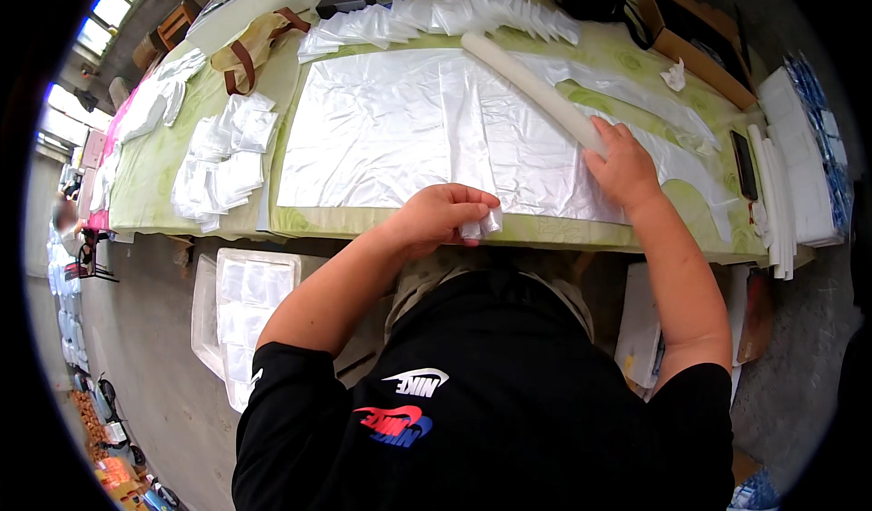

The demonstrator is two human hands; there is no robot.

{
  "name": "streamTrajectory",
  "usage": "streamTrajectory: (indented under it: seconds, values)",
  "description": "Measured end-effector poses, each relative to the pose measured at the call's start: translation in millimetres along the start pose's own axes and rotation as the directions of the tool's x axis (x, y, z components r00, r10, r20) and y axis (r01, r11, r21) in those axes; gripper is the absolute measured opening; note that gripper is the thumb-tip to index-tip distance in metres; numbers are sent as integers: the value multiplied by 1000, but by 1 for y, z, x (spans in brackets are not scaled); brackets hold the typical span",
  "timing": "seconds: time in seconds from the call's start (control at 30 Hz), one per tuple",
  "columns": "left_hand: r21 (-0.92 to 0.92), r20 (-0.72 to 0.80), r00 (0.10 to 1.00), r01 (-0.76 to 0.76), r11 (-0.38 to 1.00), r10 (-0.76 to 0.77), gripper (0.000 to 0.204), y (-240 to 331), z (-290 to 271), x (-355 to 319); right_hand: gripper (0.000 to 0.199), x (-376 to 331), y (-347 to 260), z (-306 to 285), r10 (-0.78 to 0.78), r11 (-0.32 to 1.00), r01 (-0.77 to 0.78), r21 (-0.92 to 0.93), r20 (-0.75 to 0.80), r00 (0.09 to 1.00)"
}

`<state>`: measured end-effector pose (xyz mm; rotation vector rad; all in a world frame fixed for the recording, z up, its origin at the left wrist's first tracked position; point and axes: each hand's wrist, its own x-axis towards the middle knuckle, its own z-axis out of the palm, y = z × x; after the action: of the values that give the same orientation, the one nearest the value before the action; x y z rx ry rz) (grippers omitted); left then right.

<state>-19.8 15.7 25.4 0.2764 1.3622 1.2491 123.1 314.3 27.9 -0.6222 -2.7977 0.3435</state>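
A large translucent white plastic film piece [363,129], perhaps an apron or a big bag, lies spread and wrinkled across the table before me. At its near edge, my left hand [445,215] pinches a small bunched piece of clear plastic film [490,223]; whether that piece belongs to the spread one cannot be made out. My right hand [625,168] is wrapped round the near end of a long white tube [527,84]. The tube lies slantwise over the film, its far end pointing to the back and left.
Folded clear plastic packets [222,157] lie at the left, and an overlapping row of more [436,19] lines the back. A bag with brown handles [245,57], a phone [743,166], a cardboard box [699,34] and white rolls [779,202] surround the work. Below stands a plastic bin [207,320].
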Motion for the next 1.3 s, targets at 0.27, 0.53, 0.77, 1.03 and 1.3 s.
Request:
streamTrajectory:
  seconds: [0.27,0.53,0.77,1.03,1.3]
  values:
    - [9,-41,999,5,1000,-4,25,-8,1,-14,56,-43,-2,-11,-351,918,357,173,-65,934]
    - [-8,-65,998,-3,1000,2,24,-12,-13,-22,56,-21,7,-12,-262,961,258,98,33,964]
    - [-51,-55,998,14,999,-16,22,-15,-2,-29,65,7,-1,-3,-254,960,235,-152,-121,960]
    - [-147,70,997,26,989,-15,25,-31,18,-39,68,-33,-106,23,-682,710,645,282,48,729]
    - [-288,355,863,-264,921,359,41,-2,-29,-73,41,-35,-104,44,-622,733,576,362,13,783]
